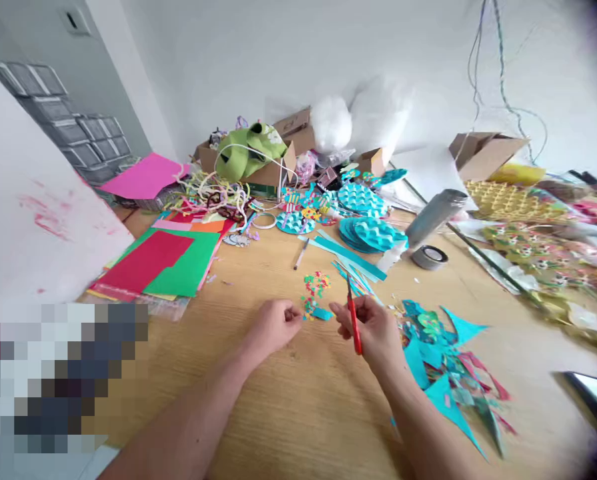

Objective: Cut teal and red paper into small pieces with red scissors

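My right hand [373,330] is closed round a pair of red-handled scissors [352,319], blades pointing up and away from me. My left hand [273,325] is curled, its fingertips pinching a small teal paper piece [321,313] that lies between the two hands. Just beyond the hands a little heap of coloured paper bits [317,285] rests on the wooden table [288,400]. Teal paper strips [346,257] lie further back.
Red and green paper sheets [163,263] lie at the left. Teal triangular offcuts [443,360] pile up to the right of my right hand. A tape roll [429,257], a grey cylinder [434,215], teal scalloped discs [371,233], a pen [301,254] and cardboard boxes [486,155] crowd the back.
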`<state>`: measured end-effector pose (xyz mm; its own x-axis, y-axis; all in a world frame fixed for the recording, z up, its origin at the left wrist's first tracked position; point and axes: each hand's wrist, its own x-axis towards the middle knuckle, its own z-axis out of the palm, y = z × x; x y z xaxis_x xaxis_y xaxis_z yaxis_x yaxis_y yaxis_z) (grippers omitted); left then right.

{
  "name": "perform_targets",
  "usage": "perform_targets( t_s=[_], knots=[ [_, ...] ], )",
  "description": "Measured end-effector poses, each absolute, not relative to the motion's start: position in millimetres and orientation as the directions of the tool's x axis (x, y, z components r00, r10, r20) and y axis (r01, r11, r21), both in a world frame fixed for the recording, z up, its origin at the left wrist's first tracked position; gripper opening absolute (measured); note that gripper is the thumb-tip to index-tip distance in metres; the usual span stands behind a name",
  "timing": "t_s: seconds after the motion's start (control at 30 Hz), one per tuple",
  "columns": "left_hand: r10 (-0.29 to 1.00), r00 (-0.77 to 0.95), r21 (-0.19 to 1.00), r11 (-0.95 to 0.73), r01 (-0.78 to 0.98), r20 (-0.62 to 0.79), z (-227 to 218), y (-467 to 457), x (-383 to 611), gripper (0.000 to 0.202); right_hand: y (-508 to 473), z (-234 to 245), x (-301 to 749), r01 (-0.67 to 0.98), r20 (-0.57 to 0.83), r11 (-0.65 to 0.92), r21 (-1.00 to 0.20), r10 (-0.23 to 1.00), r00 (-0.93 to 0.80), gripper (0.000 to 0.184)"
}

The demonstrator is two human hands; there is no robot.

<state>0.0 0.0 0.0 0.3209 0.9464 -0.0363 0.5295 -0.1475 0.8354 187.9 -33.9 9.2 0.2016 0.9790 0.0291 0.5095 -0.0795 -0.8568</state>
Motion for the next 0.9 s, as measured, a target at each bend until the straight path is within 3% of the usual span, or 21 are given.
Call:
perform_targets(
  t_s=[0.1,0.2,0.43,0.9],
  knots=[
    [0.94,0.342,0.781,-0.207,0.589,-0.009,-4,-2,0,0.018,-29,11,183,0.655,0.206,0.051,-0.754,0.965,0.161,0.013],
    [0.934,0.356,0.732,-0.258,0.631,0.022,-6,-2,0,0.019,-27,8,180,0.74,0.276,0.173,-0.65,0.961,0.019,0.011],
    [0.945,0.322,0.677,-0.278,0.682,0.064,-4,-2,-2,0.019,-26,-5,181,0.808,0.2,0.205,-0.553,0.974,-0.11,0.01],
    [0.962,0.264,0.752,-0.221,0.621,0.065,-7,1,-3,0.019,-25,-6,185,0.825,0.235,0.23,-0.517,0.964,-0.122,0.013]
  ],
)
